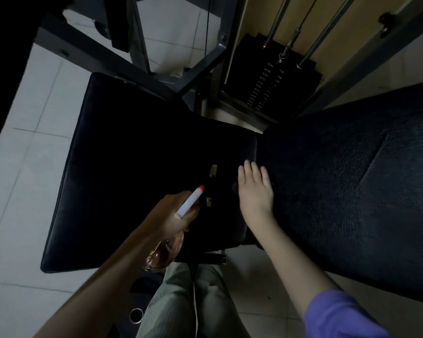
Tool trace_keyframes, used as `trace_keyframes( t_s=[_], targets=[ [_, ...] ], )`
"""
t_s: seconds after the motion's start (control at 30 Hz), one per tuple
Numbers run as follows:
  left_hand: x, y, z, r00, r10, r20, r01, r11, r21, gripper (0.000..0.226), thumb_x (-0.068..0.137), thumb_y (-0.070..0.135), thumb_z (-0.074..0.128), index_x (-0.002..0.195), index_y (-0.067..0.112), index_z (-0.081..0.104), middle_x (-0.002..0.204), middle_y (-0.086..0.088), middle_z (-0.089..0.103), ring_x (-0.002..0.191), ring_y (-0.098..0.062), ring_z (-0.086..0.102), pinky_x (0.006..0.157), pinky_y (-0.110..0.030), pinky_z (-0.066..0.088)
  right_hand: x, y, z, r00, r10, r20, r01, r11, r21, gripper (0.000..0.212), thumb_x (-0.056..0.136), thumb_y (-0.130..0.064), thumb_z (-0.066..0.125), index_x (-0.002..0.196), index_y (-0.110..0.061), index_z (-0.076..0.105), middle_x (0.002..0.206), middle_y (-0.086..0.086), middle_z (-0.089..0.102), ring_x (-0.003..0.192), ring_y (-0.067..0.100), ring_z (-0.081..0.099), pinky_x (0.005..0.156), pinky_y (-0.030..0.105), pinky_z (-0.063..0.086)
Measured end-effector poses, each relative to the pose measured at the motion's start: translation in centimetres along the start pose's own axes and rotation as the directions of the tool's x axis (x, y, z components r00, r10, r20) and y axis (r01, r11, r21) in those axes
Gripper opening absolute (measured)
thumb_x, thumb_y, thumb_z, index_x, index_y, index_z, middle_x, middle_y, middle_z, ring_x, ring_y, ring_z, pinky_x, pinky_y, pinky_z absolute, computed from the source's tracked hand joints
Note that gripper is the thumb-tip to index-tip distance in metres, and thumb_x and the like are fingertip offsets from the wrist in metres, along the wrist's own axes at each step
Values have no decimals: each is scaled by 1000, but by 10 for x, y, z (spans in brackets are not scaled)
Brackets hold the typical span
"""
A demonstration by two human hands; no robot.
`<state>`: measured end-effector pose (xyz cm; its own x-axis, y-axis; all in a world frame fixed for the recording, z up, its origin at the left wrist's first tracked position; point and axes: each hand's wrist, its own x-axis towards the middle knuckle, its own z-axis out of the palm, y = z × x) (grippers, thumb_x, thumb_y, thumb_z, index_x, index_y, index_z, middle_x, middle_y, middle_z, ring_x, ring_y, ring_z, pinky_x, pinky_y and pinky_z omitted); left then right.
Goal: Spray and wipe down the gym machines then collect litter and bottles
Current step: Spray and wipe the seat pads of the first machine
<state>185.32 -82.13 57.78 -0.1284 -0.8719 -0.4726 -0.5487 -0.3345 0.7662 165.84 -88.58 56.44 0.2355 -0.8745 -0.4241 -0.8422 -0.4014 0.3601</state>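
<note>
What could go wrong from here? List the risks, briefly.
1. The spray bottle, gripped in the left hand, points close beside the bare right hand; spray may hit skin.
2. No cloth shows under the right hand, so liquid may sit unwiped on the seat pad.

Shadow and the frame's edges swallow much around the seat pad

The middle of the seat pad point(132, 154) is so dark that its surface cannot be read. Whether a dark cloth lies under the right hand point(254, 191) at its right edge cannot be told. Over its near part, the left hand point(174, 213) covers the neck and trigger of the spray bottle point(191, 202). Beyond the seat pad, the weight stack point(266, 89) bears numbers too small to read. To its right, the back pad point(352, 191) is cut off by the picture's edge.
</note>
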Motion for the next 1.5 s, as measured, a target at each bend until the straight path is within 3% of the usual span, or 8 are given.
trace_keyframes(
  t_s=[0.07,0.2,0.4,0.63,0.9,1.17,1.3,1.5],
  targets=[
    [-4,1,-2,999,42,3,-42,999,0,47,90,21,62,132,4,49,106,-12,64,79,-28,68,69,-47,58,17,5,-6,1000,19,-16,-19,999,38,59,100,-21,35,150,-8,8,158,14,6,145,27,7,117,41,3],
    [-2,-7,4,988,144,-63,-138,987,84,43,88,29,59,128,16,49,101,-23,68,78,-34,71,66,-45,59,54,20,-16,945,176,-274,-142,980,141,47,79,-17,70,124,-8,59,119,12,62,114,26,54,98,37,43],
    [15,-21,14,985,165,-44,-162,985,63,49,89,16,64,134,4,49,124,-17,60,97,-25,65,80,-42,56,33,18,-1,997,-21,-75,21,1000,6,67,99,-27,37,150,-11,-2,158,13,-2,146,27,-2,117,41,0],
    [31,-22,22,984,150,-96,-148,989,28,44,87,10,64,128,-2,54,111,-20,64,98,-32,66,81,-47,55,78,38,-20,974,90,-210,-61,988,138,55,96,-13,39,148,-11,21,153,14,22,139,29,22,112,38,20],
    [46,-26,32,997,-23,-78,15,994,-109,5,92,7,60,95,10,56,75,-13,65,57,-26,67,55,-36,53,88,7,3,993,-101,-56,102,995,19,52,100,-14,30,149,-10,16,158,10,11,145,27,6,118,40,5],
    [54,-38,32,994,-74,-84,45,951,-306,18,84,26,53,86,10,58,67,-15,64,54,-30,65,51,-41,52,130,-14,8,999,-42,21,43,998,-47,52,101,-18,28,150,-8,12,156,16,12,145,30,7,117,40,4],
    [55,-46,32,992,-81,-92,48,948,-314,7,89,20,58,82,18,58,65,-8,62,54,-28,65,50,-39,52,145,-36,19,973,-172,156,181,982,-48,54,102,-24,27,150,-7,10,157,17,8,145,33,7,117,43,7],
    [54,-50,26,992,-59,-112,32,973,-230,18,93,8,58,80,20,56,67,-9,64,55,-24,65,49,-32,50,135,-27,19,963,-232,140,224,972,72,37,97,-16,36,133,-14,47,138,8,45,132,24,32,111,36,21]
  ],
)
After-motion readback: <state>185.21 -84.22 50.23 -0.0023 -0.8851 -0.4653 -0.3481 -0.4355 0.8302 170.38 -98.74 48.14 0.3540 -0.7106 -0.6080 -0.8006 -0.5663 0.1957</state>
